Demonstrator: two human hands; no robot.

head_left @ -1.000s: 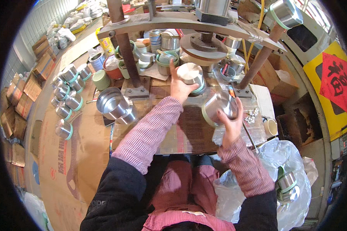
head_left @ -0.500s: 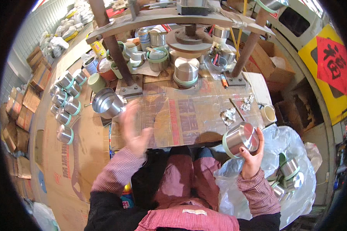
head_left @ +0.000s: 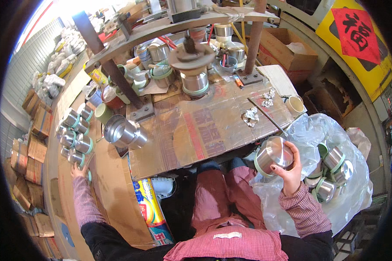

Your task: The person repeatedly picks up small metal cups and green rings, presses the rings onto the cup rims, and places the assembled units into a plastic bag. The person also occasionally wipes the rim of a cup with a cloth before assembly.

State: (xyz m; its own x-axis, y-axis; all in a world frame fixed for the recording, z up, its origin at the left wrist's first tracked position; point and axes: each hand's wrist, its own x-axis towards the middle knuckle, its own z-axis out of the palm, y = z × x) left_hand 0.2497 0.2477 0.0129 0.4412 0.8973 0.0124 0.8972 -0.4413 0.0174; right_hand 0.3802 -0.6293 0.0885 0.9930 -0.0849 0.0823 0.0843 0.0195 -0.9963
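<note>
Head view: the right hand (head_left: 287, 172) grips a shiny cup (head_left: 272, 154), open end tipped up and left; the left hand (head_left: 78, 170) is far out left, fingers on the nearest cup in the row (head_left: 76, 157); hands well apart.

The left hand (head_left: 77, 170) reaches far out to the left, arm extended; the right hand (head_left: 288, 172) is raised at the near right, fingers curled.

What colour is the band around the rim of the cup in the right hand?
Pale green, on the shiny steel cup held by the right hand; head view.
</note>
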